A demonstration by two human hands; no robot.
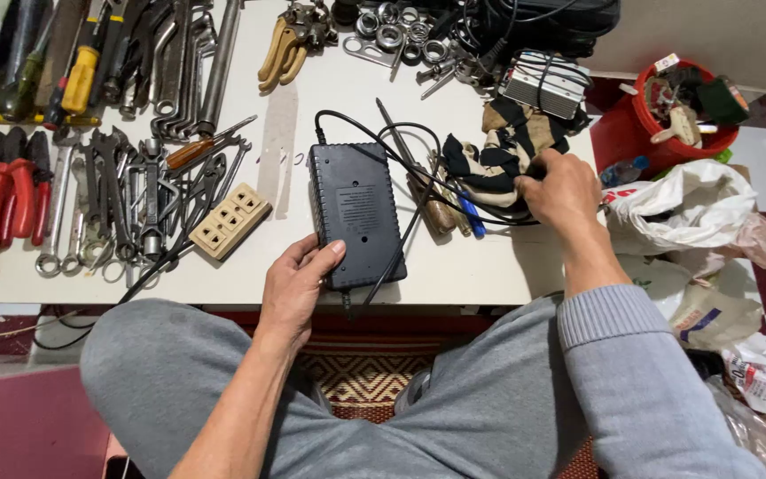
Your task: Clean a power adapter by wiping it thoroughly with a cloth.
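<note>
White table (489, 257): black adapter (355, 213) against left hand (299, 288) fingers (328, 253).

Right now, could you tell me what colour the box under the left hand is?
The box is black, seen clearly in the head view.

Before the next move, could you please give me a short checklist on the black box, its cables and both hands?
1. Left hand steadies the black box: ok, thumb on its lower left corner.
2. Box flat on the table: ok, though its near end is at the edge.
3. Right hand has the cables: cannot tell, the fingers curl at the cables and striped cloth, and the grip is hidden.
4. Cables free of tools: not ok, they cross the screwdrivers.
5. Socket strip clear of the box: ok, apart on its left.
</note>
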